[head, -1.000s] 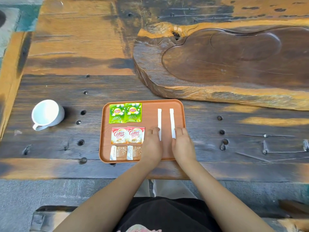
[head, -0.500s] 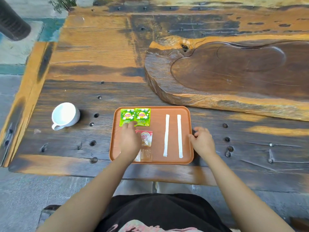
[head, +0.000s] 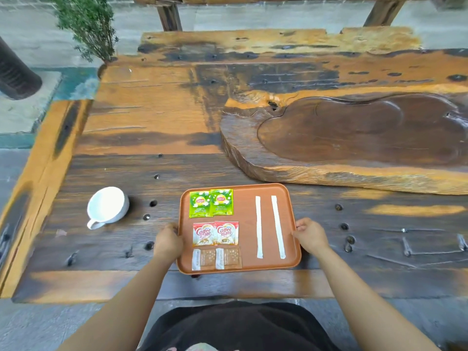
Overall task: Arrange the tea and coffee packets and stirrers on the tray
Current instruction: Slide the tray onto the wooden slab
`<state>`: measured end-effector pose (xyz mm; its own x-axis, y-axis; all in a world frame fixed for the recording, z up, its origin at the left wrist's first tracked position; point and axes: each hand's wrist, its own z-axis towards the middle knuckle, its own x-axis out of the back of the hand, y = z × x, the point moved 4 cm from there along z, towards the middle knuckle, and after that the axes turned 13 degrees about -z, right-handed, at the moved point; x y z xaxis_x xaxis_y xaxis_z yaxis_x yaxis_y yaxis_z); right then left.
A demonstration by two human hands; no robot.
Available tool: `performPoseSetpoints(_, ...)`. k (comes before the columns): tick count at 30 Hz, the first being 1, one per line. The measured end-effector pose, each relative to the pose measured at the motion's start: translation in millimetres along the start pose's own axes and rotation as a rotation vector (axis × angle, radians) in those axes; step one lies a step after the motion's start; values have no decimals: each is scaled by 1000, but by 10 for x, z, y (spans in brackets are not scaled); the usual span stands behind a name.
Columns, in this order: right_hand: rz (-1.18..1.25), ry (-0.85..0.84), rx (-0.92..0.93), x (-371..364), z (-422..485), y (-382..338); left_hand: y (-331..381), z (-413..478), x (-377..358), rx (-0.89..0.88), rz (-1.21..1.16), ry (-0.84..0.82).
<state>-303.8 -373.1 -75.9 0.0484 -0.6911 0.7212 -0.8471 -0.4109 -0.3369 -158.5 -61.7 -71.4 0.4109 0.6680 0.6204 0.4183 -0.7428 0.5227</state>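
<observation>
An orange-brown tray point(head: 245, 269) lies on the wooden table near its front edge. On its left half sit two green tea packets point(head: 211, 203), below them two red-and-white creamer packets point(head: 215, 233), and at the front two brown sugar packets point(head: 216, 258). Two white paper-wrapped stirrers point(head: 268, 226) lie side by side on the right half. My left hand point(head: 167, 241) grips the tray's left rim. My right hand point(head: 310, 234) grips the right rim.
A white cup point(head: 107, 205) lies on its side left of the tray. A large carved wooden slab point(head: 354, 138) fills the table's right back. Bolt holes dot the dark planks. A small green shrub point(head: 87, 24) stands beyond the far left corner.
Both hands left the stirrers; the left passed over the packets. Now each hand holds one side rim of the tray. My view has tilted up and back.
</observation>
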Motion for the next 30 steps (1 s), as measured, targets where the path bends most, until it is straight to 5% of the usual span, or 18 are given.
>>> performPoseSetpoints(15,186,169,-159,-183,-350,46,-61,85,202,-98,-13,-133)
performPoseSetpoints(30,298,351,-70,202,-638,-32,166,-76,439,-124,-435,-82)
